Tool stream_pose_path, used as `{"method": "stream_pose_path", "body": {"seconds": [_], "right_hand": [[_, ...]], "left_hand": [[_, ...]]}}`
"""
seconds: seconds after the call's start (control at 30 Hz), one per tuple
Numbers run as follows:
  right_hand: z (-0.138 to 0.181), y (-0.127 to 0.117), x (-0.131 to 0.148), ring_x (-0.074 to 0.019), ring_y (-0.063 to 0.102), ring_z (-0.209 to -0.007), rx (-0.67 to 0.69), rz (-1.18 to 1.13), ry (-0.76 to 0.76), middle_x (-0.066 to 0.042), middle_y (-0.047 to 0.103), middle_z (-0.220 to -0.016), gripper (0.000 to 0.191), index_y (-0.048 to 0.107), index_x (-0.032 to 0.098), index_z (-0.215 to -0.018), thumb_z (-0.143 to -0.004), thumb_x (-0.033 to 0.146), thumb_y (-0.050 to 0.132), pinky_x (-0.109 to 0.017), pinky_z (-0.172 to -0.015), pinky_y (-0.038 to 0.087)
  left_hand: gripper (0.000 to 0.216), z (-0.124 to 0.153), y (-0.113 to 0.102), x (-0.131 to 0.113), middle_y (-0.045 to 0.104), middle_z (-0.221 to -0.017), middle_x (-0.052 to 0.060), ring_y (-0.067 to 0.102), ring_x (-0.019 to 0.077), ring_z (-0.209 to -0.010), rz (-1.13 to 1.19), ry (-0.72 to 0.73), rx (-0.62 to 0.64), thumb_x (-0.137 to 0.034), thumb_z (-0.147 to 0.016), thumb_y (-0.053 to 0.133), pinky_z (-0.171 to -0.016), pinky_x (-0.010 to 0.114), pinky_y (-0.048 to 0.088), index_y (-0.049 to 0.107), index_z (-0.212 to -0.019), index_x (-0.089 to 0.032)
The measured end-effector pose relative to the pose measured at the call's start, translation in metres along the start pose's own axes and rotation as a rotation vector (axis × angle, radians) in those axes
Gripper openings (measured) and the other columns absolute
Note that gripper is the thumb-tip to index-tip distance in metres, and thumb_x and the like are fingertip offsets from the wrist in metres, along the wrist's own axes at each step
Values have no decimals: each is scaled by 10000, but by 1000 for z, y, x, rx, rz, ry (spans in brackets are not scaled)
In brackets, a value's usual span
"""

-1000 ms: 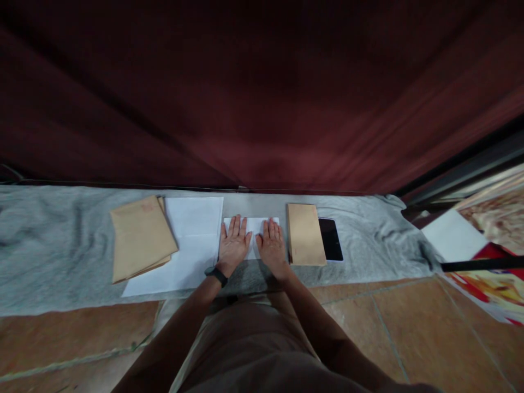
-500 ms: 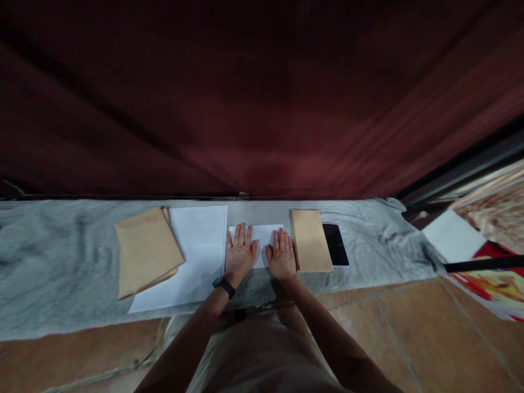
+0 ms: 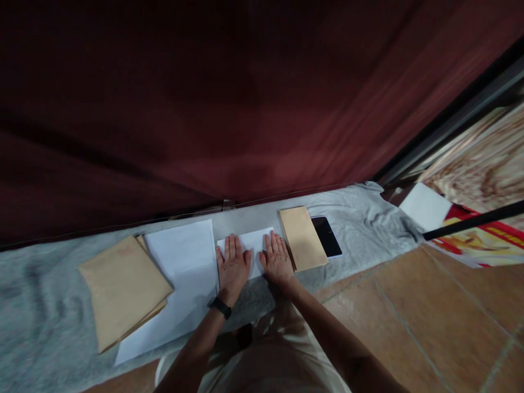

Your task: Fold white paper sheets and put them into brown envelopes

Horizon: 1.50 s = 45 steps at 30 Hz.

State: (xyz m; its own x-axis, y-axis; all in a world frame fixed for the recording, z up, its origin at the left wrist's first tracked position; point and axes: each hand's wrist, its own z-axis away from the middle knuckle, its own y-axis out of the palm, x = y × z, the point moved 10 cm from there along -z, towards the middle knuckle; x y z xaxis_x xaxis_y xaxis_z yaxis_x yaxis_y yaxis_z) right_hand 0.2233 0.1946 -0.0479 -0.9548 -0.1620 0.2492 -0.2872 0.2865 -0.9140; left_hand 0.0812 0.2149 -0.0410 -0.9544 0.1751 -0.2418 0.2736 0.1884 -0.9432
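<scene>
My left hand (image 3: 232, 265) and my right hand (image 3: 277, 258) lie flat, fingers stretched out, side by side on a small folded white paper (image 3: 248, 242). The paper rests on a grey cloth (image 3: 45, 305) spread over the floor. A black band sits on my left wrist. Just right of my right hand lies a narrow brown envelope (image 3: 302, 237). Left of my left hand lies a stack of white sheets (image 3: 180, 273).
A pile of brown envelopes (image 3: 123, 286) overlaps the white sheets at the left. A dark phone (image 3: 326, 235) lies right of the narrow envelope. A dark red curtain (image 3: 229, 109) hangs behind the cloth. Brown floor tiles (image 3: 429, 305) and printed papers (image 3: 470, 240) are at the right.
The view has tilted and swung, so everything appears rotated. Both hands stay flat on the folded white paper, with the right hand spread slightly outward.
</scene>
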Motion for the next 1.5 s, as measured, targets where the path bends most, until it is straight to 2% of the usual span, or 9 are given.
{"method": "stream_pose_path", "body": {"seconds": [0.27,0.43,0.5,0.63,0.83,1.0,1.23,1.5], "right_hand": [[0,-3,2,-357,304,-1560,-18,16,-15,-240,287,-1682,654,343,42,-1602,-1043,353,481,-540,-1235,347],[1,-3,2,-340,324,-1555,-34,11,-19,-233,322,-1669,645,350,51,-1600,-1041,349,473,-544,-1243,341],[2,-2,2,-332,327,-1555,-40,21,-26,-231,336,-1663,634,363,50,-1594,-1043,347,464,-534,-1246,340],[3,1,1,-324,345,-1546,-48,39,-30,-221,361,-1656,630,368,58,-1593,-1049,366,447,-528,-1243,338],[3,4,-1,-315,352,-1542,-49,76,-46,-213,358,-1661,634,365,71,-1595,-1051,388,435,-520,-1237,342],[2,5,-1,-313,335,-1551,-20,92,-43,-214,348,-1665,645,373,67,-1593,-1040,388,460,-512,-1249,328],[-5,0,-4,-295,374,-1532,19,23,36,-194,353,-1666,641,422,85,-1574,-1007,366,526,-500,-1268,300],[-8,3,-11,-280,336,-1557,146,30,100,-167,315,-1687,663,401,113,-1590,-1037,458,522,-444,-1295,251]], "left_hand": [[643,0,0,0,369,-1637,253,286,337,-1570,-12,4,-5,-403,-1065,328,-1279,617,154,389,-1566,-4],[607,1,-4,2,429,-1610,227,337,322,-1551,7,18,-23,-378,-1060,340,-1267,612,198,407,-1569,-53],[610,1,-5,2,439,-1600,236,356,326,-1541,11,17,-24,-369,-1059,338,-1265,610,207,404,-1567,-38],[624,2,-6,3,434,-1601,247,361,333,-1537,37,6,-7,-367,-1055,346,-1273,597,197,400,-1560,-4],[605,3,-9,4,429,-1608,238,360,338,-1537,90,25,-9,-348,-1038,380,-1273,602,194,430,-1548,-28],[604,3,-9,5,436,-1601,251,354,353,-1535,105,46,-13,-351,-1033,389,-1266,618,189,448,-1532,-16],[579,1,-7,5,446,-1598,242,355,376,-1527,128,79,-51,-352,-1027,395,-1237,673,205,470,-1535,-82],[587,-2,-11,-3,403,-1605,291,319,405,-1535,126,91,-25,-368,-1042,349,-1227,695,181,482,-1511,-40]]}}
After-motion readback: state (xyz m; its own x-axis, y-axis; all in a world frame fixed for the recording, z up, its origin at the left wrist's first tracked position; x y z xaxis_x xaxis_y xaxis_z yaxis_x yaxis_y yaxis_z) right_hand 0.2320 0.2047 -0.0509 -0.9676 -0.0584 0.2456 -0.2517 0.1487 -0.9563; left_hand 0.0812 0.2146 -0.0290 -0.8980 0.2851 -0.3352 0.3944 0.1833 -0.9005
